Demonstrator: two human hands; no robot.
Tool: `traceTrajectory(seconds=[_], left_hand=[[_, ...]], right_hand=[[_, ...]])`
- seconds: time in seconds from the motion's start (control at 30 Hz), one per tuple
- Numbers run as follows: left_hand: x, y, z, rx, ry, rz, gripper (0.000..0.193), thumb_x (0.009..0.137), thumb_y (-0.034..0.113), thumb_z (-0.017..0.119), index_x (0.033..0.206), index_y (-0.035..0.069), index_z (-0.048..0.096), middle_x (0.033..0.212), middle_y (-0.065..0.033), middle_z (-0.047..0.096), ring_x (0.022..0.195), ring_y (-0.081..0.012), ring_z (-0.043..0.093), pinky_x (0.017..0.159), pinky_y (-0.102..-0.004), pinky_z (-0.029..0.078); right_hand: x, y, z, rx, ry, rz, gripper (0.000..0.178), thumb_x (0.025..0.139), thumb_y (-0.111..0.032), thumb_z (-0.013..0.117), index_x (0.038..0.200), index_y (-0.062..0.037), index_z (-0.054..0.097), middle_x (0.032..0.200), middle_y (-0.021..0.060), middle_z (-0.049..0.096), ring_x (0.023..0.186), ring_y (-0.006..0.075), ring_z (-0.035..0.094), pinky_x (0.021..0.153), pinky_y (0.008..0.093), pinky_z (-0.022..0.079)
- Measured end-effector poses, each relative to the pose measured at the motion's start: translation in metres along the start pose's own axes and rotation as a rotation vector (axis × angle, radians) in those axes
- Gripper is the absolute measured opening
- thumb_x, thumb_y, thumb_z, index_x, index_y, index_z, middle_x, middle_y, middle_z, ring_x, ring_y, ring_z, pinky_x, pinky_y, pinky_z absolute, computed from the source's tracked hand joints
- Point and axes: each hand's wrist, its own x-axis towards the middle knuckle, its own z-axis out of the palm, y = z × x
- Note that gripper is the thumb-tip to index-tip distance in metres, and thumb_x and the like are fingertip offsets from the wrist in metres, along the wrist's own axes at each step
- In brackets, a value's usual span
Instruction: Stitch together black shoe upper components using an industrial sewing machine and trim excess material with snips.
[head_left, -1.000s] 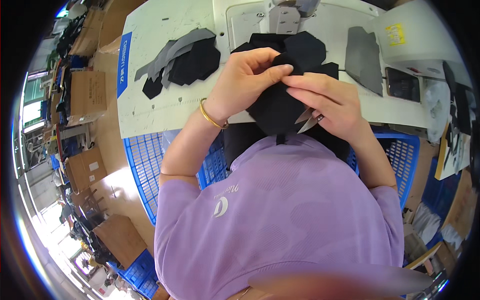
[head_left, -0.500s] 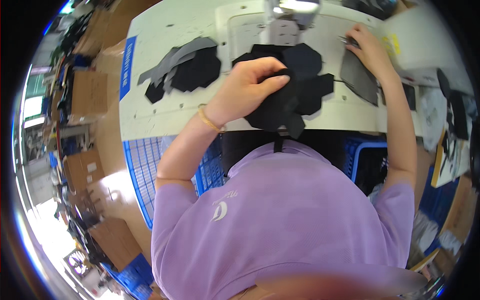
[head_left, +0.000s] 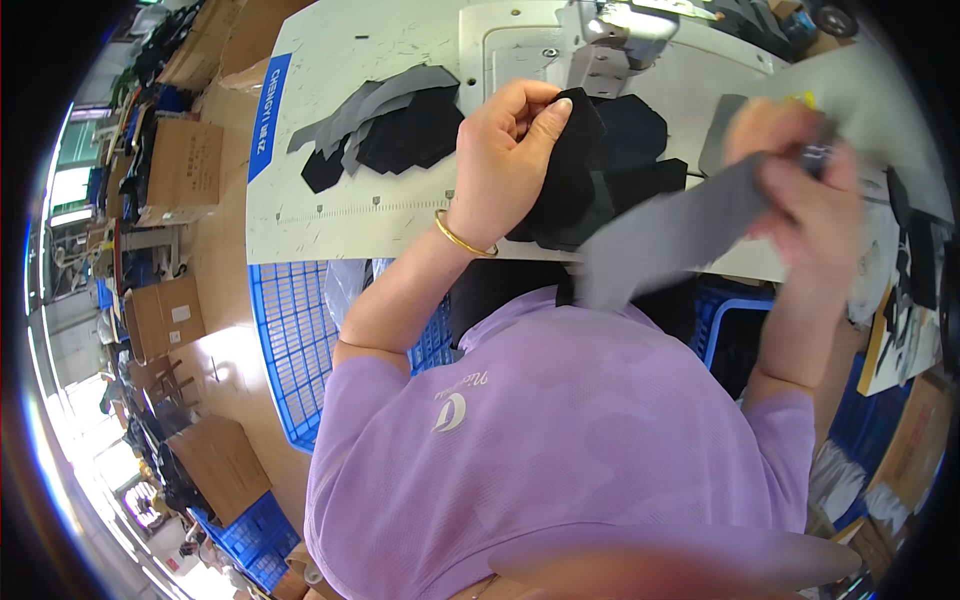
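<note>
My left hand [head_left: 512,165] pinches the upper edge of a black fabric piece [head_left: 565,190] between thumb and fingers, below the sewing machine head [head_left: 605,60]. More black fabric pieces [head_left: 632,130] lie behind and to the right of it on the white machine table [head_left: 400,225]. At the right, my right hand [head_left: 805,195], smeared by motion, grips a grey fabric strip [head_left: 670,235]. The strip slants down to the left, in front of the black pieces. A small dark object [head_left: 817,155] also shows at the right fingers; its kind is too blurred to tell.
Left on the table lies a pile of grey and black fabric pieces [head_left: 410,115]. Another grey piece [head_left: 718,135] is beside my right hand. Blue baskets [head_left: 290,340] stand under the table edge. Cardboard boxes [head_left: 180,165] line the floor at the left.
My right hand has come nearer from the table's back right and lifted a grey strip toward the middle. My left hand has raised the black piece's edge slightly, still pinching it.
</note>
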Motion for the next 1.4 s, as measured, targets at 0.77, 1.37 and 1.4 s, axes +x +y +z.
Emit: traceTrajectory(seconds=[0.77,1.37,1.4], left_hand=[[-0.018,0.005,0.019,-0.287,-0.004,-0.062,0.013,0.094,0.007,0.062,0.104,-0.001,0.063,0.091,-0.0022,0.064,0.080,-0.0064,0.057,0.071,-0.0218,0.047],[-0.019,0.022,0.025,-0.285,0.108,-0.145,0.019,0.098,0.020,0.061,0.103,0.001,0.063,0.087,-0.0007,0.066,0.076,-0.0056,0.057,0.068,-0.0198,0.047],[-0.019,0.021,0.025,-0.285,0.108,-0.145,0.019,0.098,0.020,0.061,0.103,0.001,0.063,0.087,-0.0007,0.066,0.076,-0.0056,0.057,0.068,-0.0198,0.047]], right_hand=[[0.021,0.080,0.085,-0.081,0.397,-0.224,0.015,0.087,-0.013,0.072,0.083,-0.0030,0.062,0.063,-0.0009,0.060,0.053,0.0036,0.054,0.048,0.0199,0.042],[0.006,0.079,0.080,0.005,0.301,-0.141,0.012,0.090,-0.016,0.069,0.088,-0.0040,0.065,0.064,-0.0016,0.062,0.049,0.0013,0.048,0.043,0.0196,0.035],[0.006,0.079,0.080,0.013,0.302,-0.142,0.012,0.090,-0.016,0.069,0.088,-0.0041,0.065,0.064,-0.0015,0.062,0.049,0.0012,0.048,0.044,0.0195,0.035]])
